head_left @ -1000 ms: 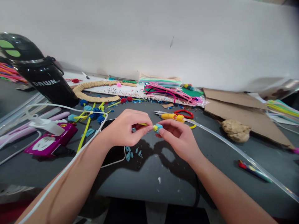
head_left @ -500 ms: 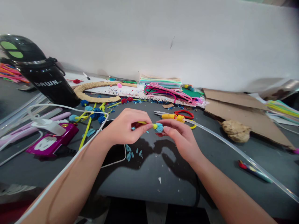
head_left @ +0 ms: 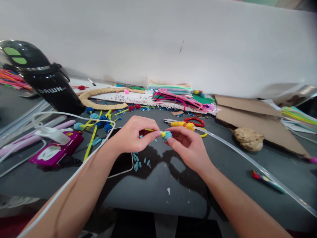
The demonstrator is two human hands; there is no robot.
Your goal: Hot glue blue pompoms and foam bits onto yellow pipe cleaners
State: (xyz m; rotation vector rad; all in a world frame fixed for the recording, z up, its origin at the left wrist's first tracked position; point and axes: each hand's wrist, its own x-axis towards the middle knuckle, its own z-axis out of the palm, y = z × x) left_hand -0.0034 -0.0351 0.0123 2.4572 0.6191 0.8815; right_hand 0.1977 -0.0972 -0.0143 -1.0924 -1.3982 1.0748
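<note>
A small blue flower (head_left: 166,136) with a yellow base is held above the middle of the dark table. My left hand (head_left: 138,134) pinches its yellow stem between thumb and fingertips. From the right, the thumb and fingers of my right hand (head_left: 189,145) close on the blue petals. Loose light-blue pieces (head_left: 136,162) lie on the table below my left hand. Red-handled scissors (head_left: 195,121) and a yellow-ended clear tube (head_left: 178,124) lie just beyond my right hand.
At left stand a black bottle (head_left: 53,87) and a purple power adapter (head_left: 58,150) with a white cable crossing over my left forearm. Finished-looking blue flowers (head_left: 101,121) lie behind my left hand. Cardboard (head_left: 255,122) and a tan lump (head_left: 249,139) are at right.
My right thumb has shifted slightly left, further over the blue petals. My left hand keeps its pinch on the stem. The view has moved very slightly.
</note>
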